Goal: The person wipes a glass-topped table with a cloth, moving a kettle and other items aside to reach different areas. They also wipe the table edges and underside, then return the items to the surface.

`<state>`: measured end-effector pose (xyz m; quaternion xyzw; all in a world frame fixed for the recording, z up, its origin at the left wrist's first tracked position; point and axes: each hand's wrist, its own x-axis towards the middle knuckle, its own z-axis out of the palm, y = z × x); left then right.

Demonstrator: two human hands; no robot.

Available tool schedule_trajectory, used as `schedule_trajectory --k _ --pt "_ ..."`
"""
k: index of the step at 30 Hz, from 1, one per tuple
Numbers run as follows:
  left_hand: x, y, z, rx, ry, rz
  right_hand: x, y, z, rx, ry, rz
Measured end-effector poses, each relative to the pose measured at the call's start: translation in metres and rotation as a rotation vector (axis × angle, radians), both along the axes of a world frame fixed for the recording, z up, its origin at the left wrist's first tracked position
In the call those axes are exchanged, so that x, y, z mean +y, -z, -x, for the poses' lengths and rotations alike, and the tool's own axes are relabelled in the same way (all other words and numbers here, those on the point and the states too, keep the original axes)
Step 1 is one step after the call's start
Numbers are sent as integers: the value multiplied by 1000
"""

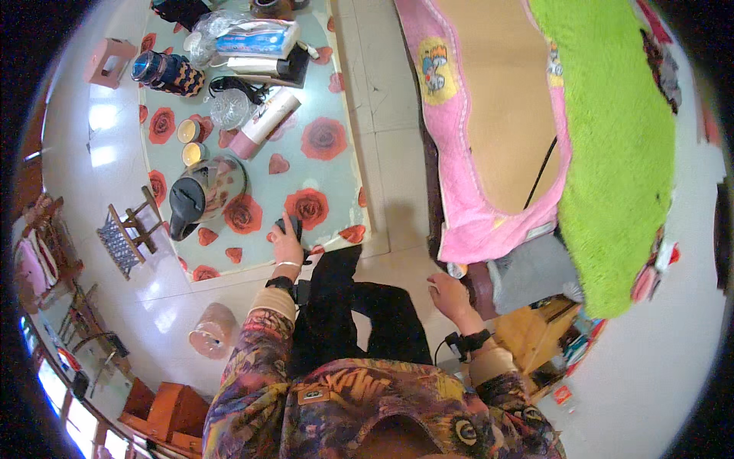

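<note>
My left hand point(287, 245) is at the near edge of a table with a rose-patterned cover point(258, 178), its fingers around a small black object point(291, 228). To its left on the table stands a glass kettle point(221, 183) with a black lid and handle. Beyond the kettle are two small cups point(188, 131), a clear glass vessel point(229, 109) and a pink-and-white box point(265, 123). My right hand point(452, 295) hangs with loosely bent fingers beside the corner of a seat with a pink cover point(476, 241); nothing shows in it. A small white round thing point(457, 269) lies just above its fingers.
A patterned bottle point(169, 73) and a blue tissue pack point(255, 43) sit at the table's far end. A small stool point(129, 232) and a pinkish bin point(213, 331) stand on the floor at left. Right of the seat lie a green fluffy cover point(616, 160), grey cloth point(533, 272) and a wooden box point(533, 338).
</note>
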<state>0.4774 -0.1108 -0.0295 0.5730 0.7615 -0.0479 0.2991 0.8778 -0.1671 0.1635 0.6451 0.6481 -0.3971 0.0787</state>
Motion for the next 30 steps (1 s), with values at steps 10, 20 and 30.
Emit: schedule_trajectory --k 10,20,30 --pt "-3 0 3 9 6 50 211 -18 -28 -201 -332 154" --pt "-1 -7 -19 22 -272 206 460 132 -47 -319 -1110 -382" --pt "47 -30 -44 53 -571 519 707 154 -79 -193 -720 -417"
